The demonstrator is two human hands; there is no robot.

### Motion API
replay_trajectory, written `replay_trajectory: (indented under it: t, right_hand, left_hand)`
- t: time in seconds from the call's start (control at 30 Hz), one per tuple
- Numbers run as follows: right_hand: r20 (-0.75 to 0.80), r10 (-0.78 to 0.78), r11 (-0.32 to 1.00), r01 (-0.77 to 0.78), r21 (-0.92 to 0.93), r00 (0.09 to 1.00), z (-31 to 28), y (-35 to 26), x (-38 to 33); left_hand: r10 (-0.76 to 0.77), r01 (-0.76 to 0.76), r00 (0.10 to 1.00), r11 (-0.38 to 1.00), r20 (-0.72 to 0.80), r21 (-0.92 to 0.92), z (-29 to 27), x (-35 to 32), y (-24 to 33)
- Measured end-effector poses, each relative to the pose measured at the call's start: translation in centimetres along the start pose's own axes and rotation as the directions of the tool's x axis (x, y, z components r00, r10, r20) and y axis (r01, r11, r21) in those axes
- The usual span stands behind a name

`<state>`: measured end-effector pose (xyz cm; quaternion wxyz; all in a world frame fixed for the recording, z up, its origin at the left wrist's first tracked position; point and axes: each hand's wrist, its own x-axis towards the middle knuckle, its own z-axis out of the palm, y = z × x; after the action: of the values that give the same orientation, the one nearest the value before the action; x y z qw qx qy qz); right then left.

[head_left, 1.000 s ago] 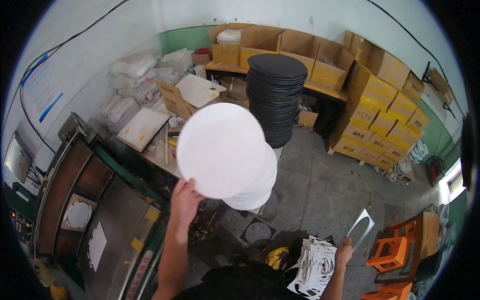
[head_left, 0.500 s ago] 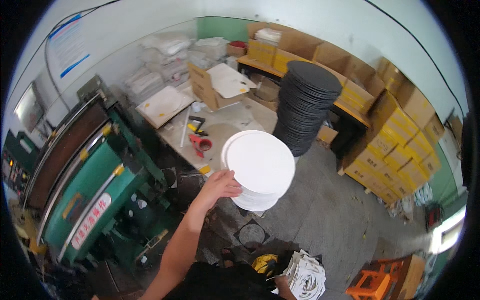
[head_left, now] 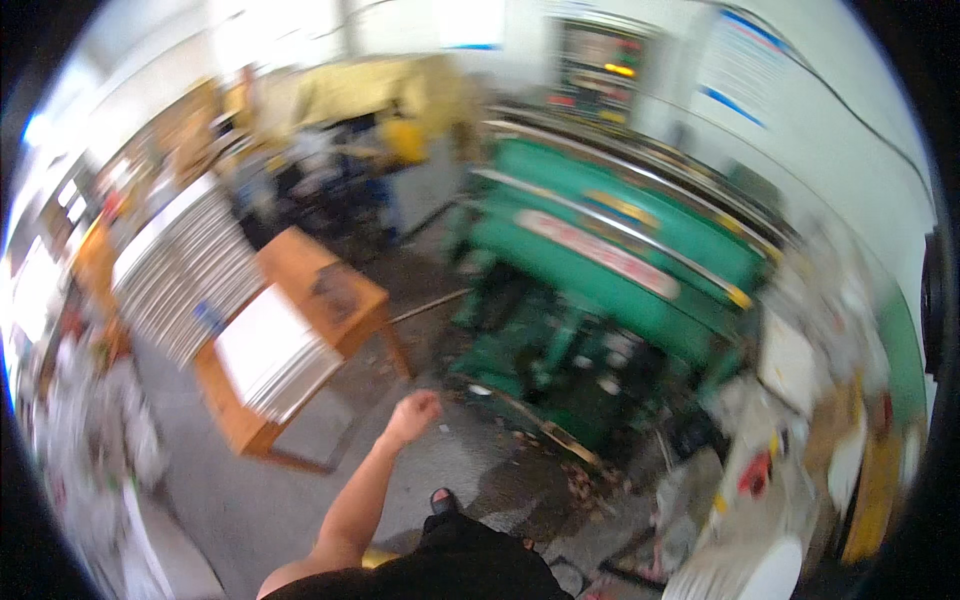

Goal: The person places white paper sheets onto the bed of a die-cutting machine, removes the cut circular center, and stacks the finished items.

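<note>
My left hand (head_left: 415, 416) hangs over the floor between the wooden table and the green machine, its fingers loosely curled in. Nothing shows in it, though the picture is somewhat smeared. The wooden table (head_left: 363, 296) stands to its left, bearing a low pile of white sheets (head_left: 275, 345) and a much taller stack of them (head_left: 190, 270). At the lower right edge, well away from the hand, sits the stack of white round discs (head_left: 775, 572), partly cut off. My right hand is out of view.
Ahead on the right stands the green machine (head_left: 620, 245) with a metal bar along its front. A workbench (head_left: 725, 525) holding a red tape dispenser (head_left: 757, 474) runs along the right. Scraps (head_left: 590, 488) litter the floor by the machine. Bagged material (head_left: 90, 430) lies far left.
My view has swung left, from the workbench and black disc stack to the machine and wooden table. My left hand has come off the white disc stack, and its fingers have curled.
</note>
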<state>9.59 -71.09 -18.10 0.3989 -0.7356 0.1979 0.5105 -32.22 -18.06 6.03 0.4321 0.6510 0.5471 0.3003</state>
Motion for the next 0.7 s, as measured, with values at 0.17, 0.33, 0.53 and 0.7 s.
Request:
replay_trajectory:
  t: [0.17, 0.33, 0.53, 0.7]
  right_hand:
    - [0.139, -0.024, 0.925, 0.075, -0.374, 0.99, 12.3, -7.5, -1.9]
    - [0.325, -0.065, 0.843, 0.226, -0.488, 0.943, 20.9, -14.6, 1.5]
    - [0.421, -0.204, 0.587, 0.455, -0.669, 0.884, 35.8, -18.6, -9.1]
    - [0.571, -0.16, 0.293, 0.591, -0.751, 0.805, 38.8, -18.3, -14.0]
  left_hand:
    - [-0.105, 0.442, 0.301, 0.896, -0.948, 0.041, -20.7, -4.6, -11.7]
    - [-0.104, 0.743, 0.1, 0.67, -0.99, 0.005, -29.7, -5.9, -15.8]
    - [-0.729, -0.041, 0.282, 0.64, -0.623, -0.767, -36.4, -8.7, -23.2]
    - [-0.632, -0.115, 0.456, 0.656, -0.627, -0.746, -37.1, -12.0, -22.5]
